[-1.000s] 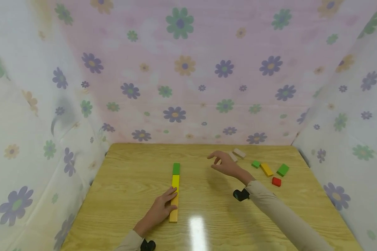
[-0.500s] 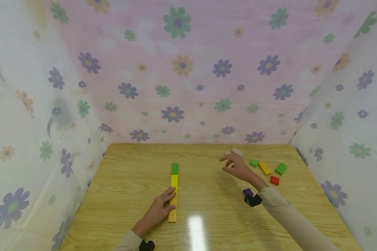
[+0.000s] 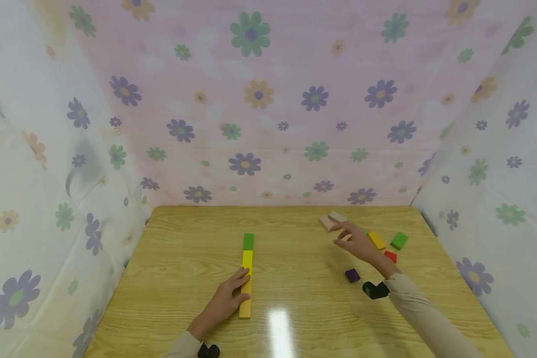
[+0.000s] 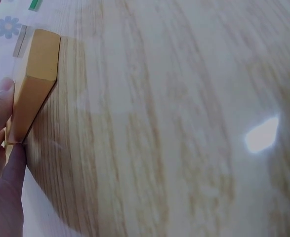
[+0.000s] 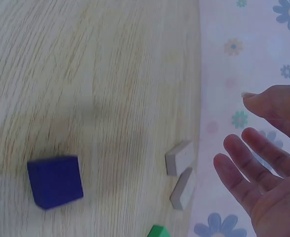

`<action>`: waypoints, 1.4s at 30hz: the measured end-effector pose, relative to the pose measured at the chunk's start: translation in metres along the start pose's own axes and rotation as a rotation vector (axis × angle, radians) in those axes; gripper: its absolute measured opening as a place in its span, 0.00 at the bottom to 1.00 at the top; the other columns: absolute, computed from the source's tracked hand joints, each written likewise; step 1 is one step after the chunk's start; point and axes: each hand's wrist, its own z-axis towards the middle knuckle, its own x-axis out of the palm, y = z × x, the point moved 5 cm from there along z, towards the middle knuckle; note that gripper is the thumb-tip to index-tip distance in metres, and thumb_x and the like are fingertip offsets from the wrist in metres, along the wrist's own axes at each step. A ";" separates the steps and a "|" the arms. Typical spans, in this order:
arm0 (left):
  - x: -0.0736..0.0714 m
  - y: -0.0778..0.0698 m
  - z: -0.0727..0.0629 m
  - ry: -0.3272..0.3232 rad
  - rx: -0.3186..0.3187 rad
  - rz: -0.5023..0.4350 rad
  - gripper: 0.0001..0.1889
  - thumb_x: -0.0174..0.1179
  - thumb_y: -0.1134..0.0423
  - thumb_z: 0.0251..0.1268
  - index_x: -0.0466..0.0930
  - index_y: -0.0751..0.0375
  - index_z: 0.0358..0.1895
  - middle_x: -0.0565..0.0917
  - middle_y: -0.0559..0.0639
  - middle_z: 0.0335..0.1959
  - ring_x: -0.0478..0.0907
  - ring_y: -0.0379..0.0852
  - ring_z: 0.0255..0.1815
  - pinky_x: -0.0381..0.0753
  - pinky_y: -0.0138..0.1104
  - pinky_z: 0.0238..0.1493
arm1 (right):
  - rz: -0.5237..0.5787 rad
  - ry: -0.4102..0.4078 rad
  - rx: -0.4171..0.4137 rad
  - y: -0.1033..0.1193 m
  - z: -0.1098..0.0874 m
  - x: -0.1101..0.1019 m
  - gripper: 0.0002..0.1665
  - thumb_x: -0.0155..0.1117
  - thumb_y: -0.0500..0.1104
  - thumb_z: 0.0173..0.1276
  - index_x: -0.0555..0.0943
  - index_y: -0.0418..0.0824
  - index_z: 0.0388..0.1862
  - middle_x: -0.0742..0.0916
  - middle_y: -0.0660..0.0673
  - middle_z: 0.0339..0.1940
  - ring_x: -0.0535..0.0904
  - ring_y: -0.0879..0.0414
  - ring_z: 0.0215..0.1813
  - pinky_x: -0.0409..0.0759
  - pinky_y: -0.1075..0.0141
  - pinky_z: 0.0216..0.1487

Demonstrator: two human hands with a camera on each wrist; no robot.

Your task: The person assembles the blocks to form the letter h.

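Note:
My left hand (image 3: 225, 298) rests along the near left part of a straight row of blocks, fingertips and thumb touching it. The row runs from a green block (image 3: 248, 241) at the far end through a yellow block (image 3: 247, 257) to orange ones nearer me. In the left wrist view, the thumb lies against the side of the nearest orange block (image 4: 42, 54). My right hand (image 3: 360, 243) hovers over the table's right side with nothing in it, thumb and fingers apart. A purple block (image 3: 352, 275) lies below it on the table; two pale wooden blocks (image 3: 326, 223) lie beyond its fingertips.
Right of my right hand lie an orange block (image 3: 377, 240), a green block (image 3: 399, 241) and a red block (image 3: 391, 257). A smaller green block is mostly hidden behind the hand. Flowered cloth (image 3: 273, 124) surrounds the wooden table (image 3: 183, 258) at back and sides.
My right hand has moved right and slightly toward me, bringing the purple block and both pale wooden blocks into sight. My left hand stays on the row.

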 end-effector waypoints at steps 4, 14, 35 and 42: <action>0.000 0.001 0.000 -0.004 -0.005 0.002 0.28 0.60 0.62 0.64 0.67 0.75 0.63 0.63 0.61 0.70 0.54 0.60 0.71 0.65 0.48 0.63 | -0.044 -0.034 0.017 -0.006 -0.008 -0.013 0.19 0.64 0.33 0.64 0.77 0.33 0.55 0.77 0.32 0.56 0.79 0.44 0.43 0.81 0.60 0.35; -0.001 0.000 0.000 0.005 -0.017 0.001 0.28 0.60 0.63 0.64 0.67 0.75 0.63 0.63 0.60 0.70 0.54 0.59 0.71 0.65 0.47 0.63 | -0.095 -0.078 0.063 -0.027 -0.029 -0.042 0.19 0.63 0.36 0.66 0.76 0.32 0.55 0.79 0.31 0.53 0.79 0.38 0.46 0.81 0.51 0.39; 0.000 0.002 0.001 -0.012 0.015 0.044 0.27 0.60 0.62 0.64 0.69 0.74 0.63 0.64 0.61 0.69 0.56 0.59 0.71 0.66 0.48 0.63 | -0.139 -0.159 0.234 -0.092 -0.058 -0.079 0.24 0.62 0.37 0.67 0.70 0.27 0.59 0.73 0.23 0.57 0.75 0.30 0.50 0.83 0.58 0.33; 0.001 0.004 0.001 -0.006 -0.003 0.044 0.27 0.61 0.62 0.63 0.69 0.73 0.63 0.63 0.59 0.70 0.56 0.58 0.71 0.66 0.48 0.63 | -0.150 -0.185 0.313 -0.115 -0.062 -0.083 0.29 0.60 0.41 0.69 0.67 0.24 0.61 0.70 0.20 0.58 0.74 0.27 0.51 0.82 0.48 0.38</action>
